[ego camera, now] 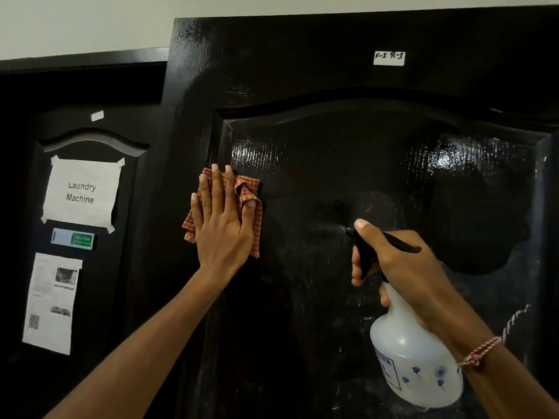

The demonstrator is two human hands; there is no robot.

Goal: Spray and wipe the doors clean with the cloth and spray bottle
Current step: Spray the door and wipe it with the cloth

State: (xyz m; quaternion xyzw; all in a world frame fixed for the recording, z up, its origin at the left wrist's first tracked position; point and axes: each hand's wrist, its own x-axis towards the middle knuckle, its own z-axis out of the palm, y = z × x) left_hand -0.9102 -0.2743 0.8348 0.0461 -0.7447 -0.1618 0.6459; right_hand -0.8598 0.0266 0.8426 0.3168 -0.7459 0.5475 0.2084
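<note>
A glossy black door with a raised arched panel fills most of the view. My left hand lies flat with straight fingers and presses an orange checked cloth against the panel's left edge. My right hand grips the black trigger head of a white translucent spray bottle, nozzle pointing at the door's middle. A faint haze of mist shows on the door just in front of the nozzle. The bottle hangs to the right of the cloth, apart from it.
A white label reading "F-I R-I" sticks near the door's top. Further left stands a second black door with a taped "Laundry Machine" sign, a small green plate and a printed sheet. A pale wall runs above.
</note>
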